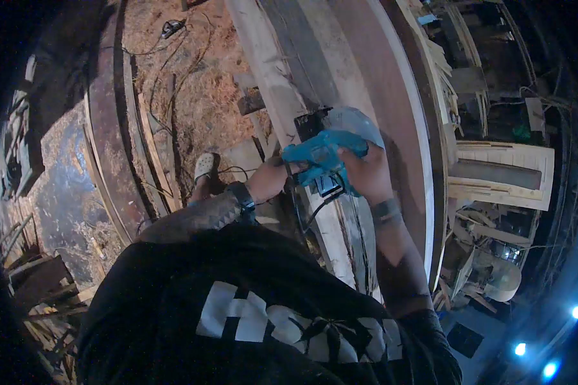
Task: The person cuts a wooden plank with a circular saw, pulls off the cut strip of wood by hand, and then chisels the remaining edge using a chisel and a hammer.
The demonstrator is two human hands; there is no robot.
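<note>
A teal electric planer (324, 151) rests on a long wooden plank (343, 61), its black front end pointing away from me. My left hand (268, 180) is closed on the planer's left side, with a dark watch on that wrist. My right hand (366, 172) is wrapped round its right side. A black power cord (315, 217) loops from the tool back toward my body. A pale blur, perhaps flying shavings, covers the plank just ahead of the tool. The planer's underside is hidden.
Shavings cover the ground (202, 70) at left, where a cable lies. A foot in a light clog (205, 165) shows beside the plank. Long boards (119, 128) lie farther left. At right are wood scraps, a pale wooden frame (501, 173) and a stool-like round piece (502, 282).
</note>
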